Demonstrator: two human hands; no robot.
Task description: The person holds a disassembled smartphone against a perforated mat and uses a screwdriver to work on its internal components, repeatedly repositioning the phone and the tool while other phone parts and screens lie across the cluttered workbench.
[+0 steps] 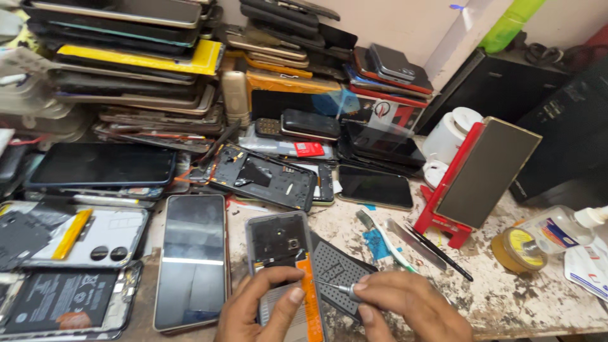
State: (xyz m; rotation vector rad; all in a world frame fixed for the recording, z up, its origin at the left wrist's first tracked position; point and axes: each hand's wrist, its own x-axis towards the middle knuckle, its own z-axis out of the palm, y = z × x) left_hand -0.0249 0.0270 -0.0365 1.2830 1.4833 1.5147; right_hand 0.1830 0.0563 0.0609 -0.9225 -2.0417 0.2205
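An opened grey phone (278,244) with its back cover off lies at the bench's front edge, an orange strip along its right side. My left hand (256,310) rests on its lower half, thumb and fingers pressing it down. My right hand (408,307) pinches a small silver screwdriver (334,287) whose tip points left at the phone's orange edge. A dark perforated mat (339,269) lies under the screwdriver, just right of the phone.
A phone with a grey screen (192,259) lies left of the opened one. Opened phones and boards (69,266) fill the left side, with stacks of phones (126,57) behind. A red stand (472,174), tweezers (440,250), yellow tin (518,248) and bottle (563,225) sit right.
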